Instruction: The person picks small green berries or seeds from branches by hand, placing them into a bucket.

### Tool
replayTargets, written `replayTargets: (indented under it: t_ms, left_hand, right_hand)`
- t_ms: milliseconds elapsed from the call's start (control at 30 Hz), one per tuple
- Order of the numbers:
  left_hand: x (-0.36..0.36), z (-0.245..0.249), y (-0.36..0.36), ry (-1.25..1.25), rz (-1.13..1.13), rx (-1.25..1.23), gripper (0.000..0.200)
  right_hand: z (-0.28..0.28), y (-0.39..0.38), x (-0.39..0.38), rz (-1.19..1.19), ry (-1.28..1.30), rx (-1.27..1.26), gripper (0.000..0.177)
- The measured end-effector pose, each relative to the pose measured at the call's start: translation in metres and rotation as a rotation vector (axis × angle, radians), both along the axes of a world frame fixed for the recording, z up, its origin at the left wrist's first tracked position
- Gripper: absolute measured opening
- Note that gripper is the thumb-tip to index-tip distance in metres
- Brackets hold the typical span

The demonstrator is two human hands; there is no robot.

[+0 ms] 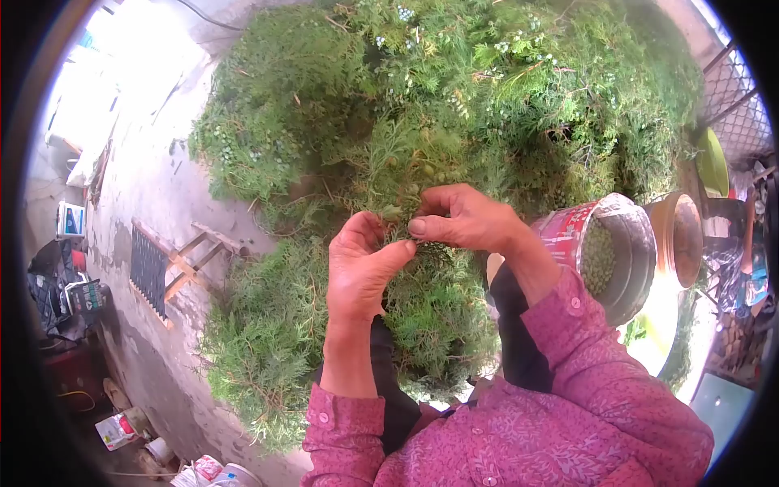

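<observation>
over on the left, a wooden-framed folding stool (148, 272) sits on the bare concrete, and next to it rises a big heap of leafy cypress-like branches (276, 325). in front of the heap the left hand (359, 274) curls round a conifer sprig (396, 213), thumb apart from the bent fingers; i can't tell how firmly it grips. the right hand (471, 221) meets it there, thumb and forefinger tips drawn together in a pinch on the same sprig, which is held up above the person's lap. done well, i'd say, this wants the left steadying the stem and the right nipping close to it, lightly, without crushing or tearing the leaves. just right of that forearm, a red-and-white bucket (561, 234) tilts its mouth this way, small green cones (599, 260) lying inside. beside it stands a brown tub (687, 241), whose contents i can't make out.
</observation>
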State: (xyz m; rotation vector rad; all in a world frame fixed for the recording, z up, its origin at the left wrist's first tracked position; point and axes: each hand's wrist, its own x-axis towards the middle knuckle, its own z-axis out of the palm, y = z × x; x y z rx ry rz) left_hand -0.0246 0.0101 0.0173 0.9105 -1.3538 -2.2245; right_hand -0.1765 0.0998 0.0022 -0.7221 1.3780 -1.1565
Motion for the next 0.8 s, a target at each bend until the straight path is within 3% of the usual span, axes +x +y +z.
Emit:
replayTargets:
  t_ms: [167,400,467,600,667,800]
  left_hand:
    - [0.002,0.002,-0.004,0.011,-0.037,0.052,0.035]
    - [0.004,0.008,-0.006,0.033,-0.036,0.143,0.035]
    - [0.006,0.008,-0.008,0.023,-0.045,0.148,0.036]
    - [0.006,0.008,-0.008,0.005,-0.076,0.129,0.037]
    - [0.003,0.011,-0.006,-0.005,-0.07,0.114,0.037]
    - [0.002,0.009,-0.005,-0.022,-0.066,0.089,0.035]
  right_hand:
    - [0.002,0.002,-0.007,0.102,-0.027,0.022,0.03]
    - [0.003,0.004,-0.006,0.045,-0.232,0.027,0.031]
    - [0.0,0.004,-0.008,-0.054,-0.516,-0.001,0.031]
    - [0.001,0.0,0.0,-0.078,-0.374,0.043,0.03]
    - [-0.001,-0.002,0.004,0.001,-0.125,-0.001,0.028]
    - [0.003,0.0,0.001,0.018,-0.188,0.056,0.027]
